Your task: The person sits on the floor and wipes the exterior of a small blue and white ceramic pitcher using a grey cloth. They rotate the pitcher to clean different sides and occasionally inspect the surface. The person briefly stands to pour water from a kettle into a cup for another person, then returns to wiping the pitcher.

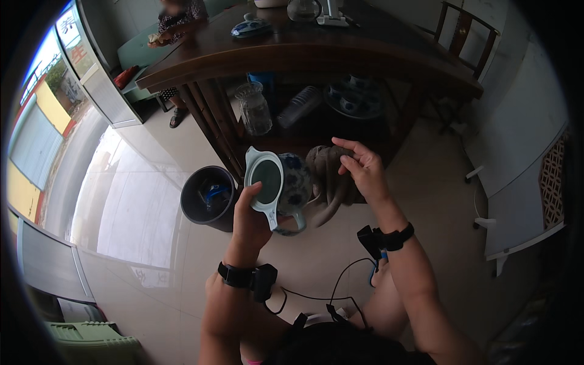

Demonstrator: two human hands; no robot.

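Observation:
My left hand point(250, 219) grips a blue-and-white porcelain teapot point(294, 182) by its handle side, thumb at the rim. The pot is tilted so that its round open mouth faces up towards me, with no lid on it. To its right my right hand point(360, 166) is raised with the fingers bent and thumb near the index finger; whether something small is between them cannot be told. Behind that hand stands a brown twisted root-like wooden piece point(325, 166). A blue-and-white lid with a knob point(250, 27) lies on the dark wooden table point(292, 52).
A dark waste bin point(187, 200) stands left of the teapot. Under the tabletop are a glass vase point(253, 109), stacked clear cups point(300, 106) and a tray of patterned cups point(356, 109). A person point(185, 23) sits at the upper left. A cable point(319, 299) hangs between my wrist devices.

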